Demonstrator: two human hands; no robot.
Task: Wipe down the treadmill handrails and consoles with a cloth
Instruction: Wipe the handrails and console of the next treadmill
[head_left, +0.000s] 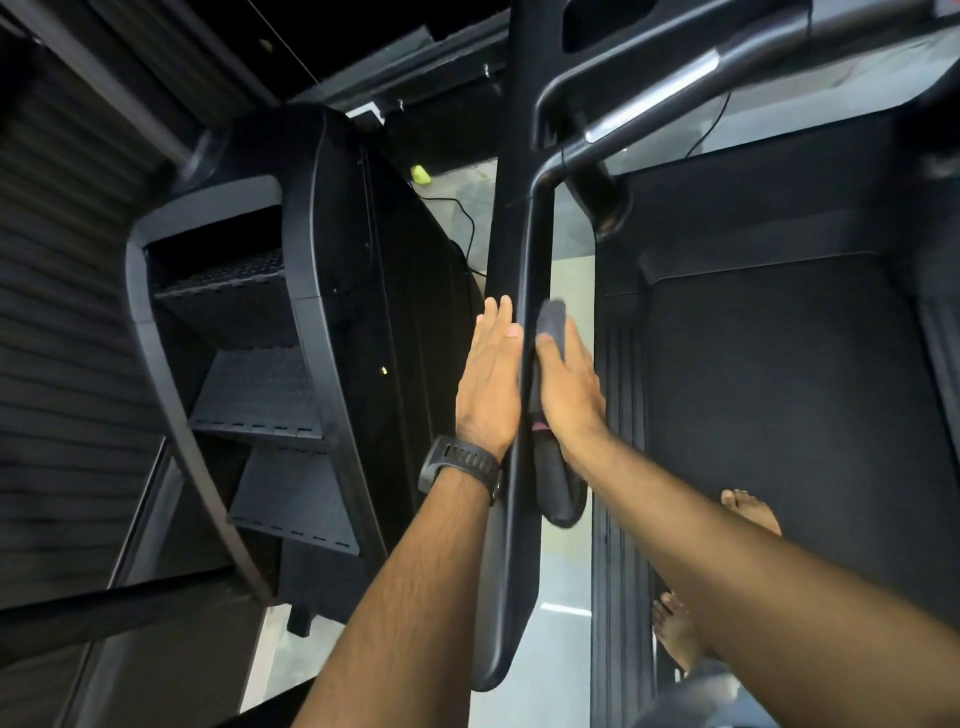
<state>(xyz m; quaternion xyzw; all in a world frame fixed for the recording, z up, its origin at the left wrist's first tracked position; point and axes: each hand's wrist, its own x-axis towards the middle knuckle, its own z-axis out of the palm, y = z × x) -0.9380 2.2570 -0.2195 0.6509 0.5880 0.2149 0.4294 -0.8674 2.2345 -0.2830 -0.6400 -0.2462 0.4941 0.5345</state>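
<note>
Position: the person stands on the treadmill belt (779, 415), looking down along the left-side handrail (511, 545). The bare feet (750, 512) are on the belt to the right of the rail.

Handrail: a dark bar whose long axis runs from close to the body straight away toward the front crossbar (649, 98). The console is not clearly in view.

Left hand (491, 379): flat, fingers straight and together, the palm laid against the outer face of the rail. It holds nothing. A watch (460, 465) sits on that wrist.

Right hand (569, 384): on the inner face of the rail, directly opposite the left hand, gripping a grey cloth (551, 325) and pressing it to the bar. The cloth shows above the fingers and bunches between palm and rail. How far the fingers wrap behind the bar cannot be told.

Assessment: the rail lies between the two hands, at about the middle of its visible length. The wiping stroke must follow the long axis, either out toward the crossbar or back toward the body. Both hands are level, but only the right one carries the cloth. The left appears to be bracing.

Adjacent: a stair machine (270, 364) stands to the left, apart from the rail.
</note>
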